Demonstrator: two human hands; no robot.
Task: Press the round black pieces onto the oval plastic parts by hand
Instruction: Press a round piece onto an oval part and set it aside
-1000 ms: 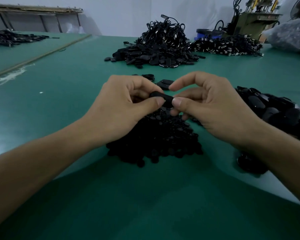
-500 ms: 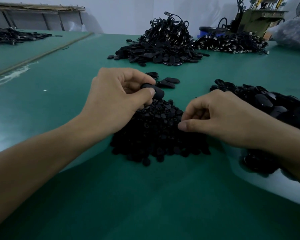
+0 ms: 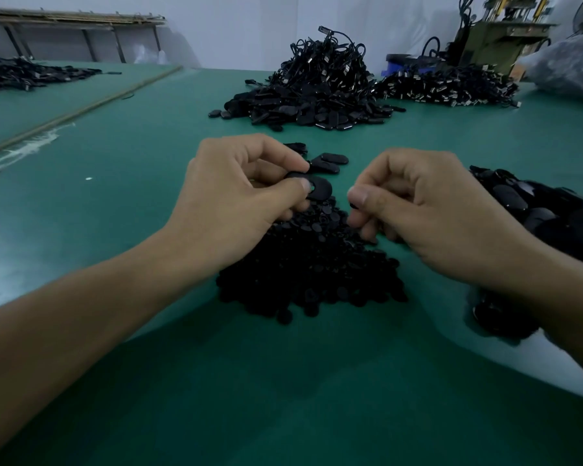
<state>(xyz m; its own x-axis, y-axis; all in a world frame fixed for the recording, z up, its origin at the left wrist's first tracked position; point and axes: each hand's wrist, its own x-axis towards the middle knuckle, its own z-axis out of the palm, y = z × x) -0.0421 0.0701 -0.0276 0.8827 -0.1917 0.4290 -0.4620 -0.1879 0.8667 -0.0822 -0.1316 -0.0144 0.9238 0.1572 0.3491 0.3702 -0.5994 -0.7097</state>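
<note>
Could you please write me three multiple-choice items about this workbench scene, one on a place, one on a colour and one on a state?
1. Where is the heap of small round black pieces? A. beneath and between the left hand and the right hand. B. on the wall shelf. C. in a bag.
2. What colour is the flat table top? A. white. B. green. C. red.
3. What is the left hand doing? A. lying flat. B. pointing. C. gripping a black oval plastic part.
Answers: 1 A, the heap spreads under both hands; 2 B, the surface is green; 3 C, thumb and fingers pinch the part.
</note>
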